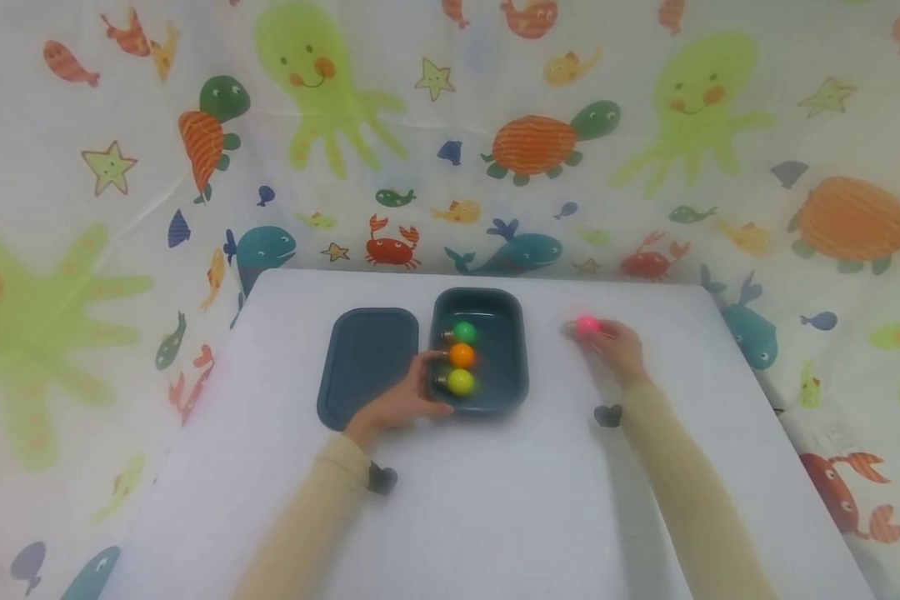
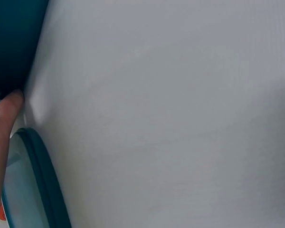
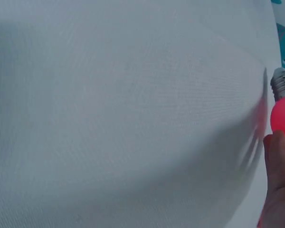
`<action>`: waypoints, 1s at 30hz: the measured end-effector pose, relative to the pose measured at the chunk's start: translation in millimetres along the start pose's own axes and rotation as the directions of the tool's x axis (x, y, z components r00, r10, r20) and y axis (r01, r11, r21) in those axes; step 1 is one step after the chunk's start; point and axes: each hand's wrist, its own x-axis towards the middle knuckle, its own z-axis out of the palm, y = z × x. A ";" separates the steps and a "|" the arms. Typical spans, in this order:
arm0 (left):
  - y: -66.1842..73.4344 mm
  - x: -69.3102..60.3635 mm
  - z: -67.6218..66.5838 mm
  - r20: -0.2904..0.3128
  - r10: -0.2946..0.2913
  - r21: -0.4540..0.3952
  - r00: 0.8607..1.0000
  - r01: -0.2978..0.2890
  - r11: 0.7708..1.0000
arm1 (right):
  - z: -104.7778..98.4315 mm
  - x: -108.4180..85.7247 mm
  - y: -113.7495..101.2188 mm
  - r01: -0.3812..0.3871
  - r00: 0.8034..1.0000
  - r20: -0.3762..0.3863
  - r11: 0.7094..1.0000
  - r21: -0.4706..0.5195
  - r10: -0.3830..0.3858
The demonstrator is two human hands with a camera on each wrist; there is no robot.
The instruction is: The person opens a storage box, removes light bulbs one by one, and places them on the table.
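Observation:
In the head view my right hand holds a pink light bulb by its round end, above the white table. Its metal screw base points left; the right wrist view shows the bulb at the fingertips. My left hand grips the near left corner of a dark teal box, thumb along the front wall and fingers at the left rim. Inside the box lie a green bulb, an orange bulb and a yellow bulb in a column, screw bases to the left.
A dark teal lid lies flat on the table, left of the box and partly behind my left hand. A curtain printed with sea animals hangs behind and beside the table.

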 end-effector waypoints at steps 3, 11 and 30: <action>-0.8 0.6 1.1 0.000 -0.007 -0.006 1.000 0.007 1.000 | -0.3 1.0 1.6 -0.014 1.000 0.008 1.000 -0.024 0.014; -2.3 4.3 2.4 0.001 0.000 -0.020 1.000 0.000 1.000 | -4.8 10.4 5.5 -0.034 0.998 0.055 0.997 -0.069 0.037; 0.2 3.4 4.5 -0.015 -0.018 -0.003 1.000 0.018 1.000 | -16.1 19.2 12.0 0.019 0.995 0.103 0.996 -0.085 -0.011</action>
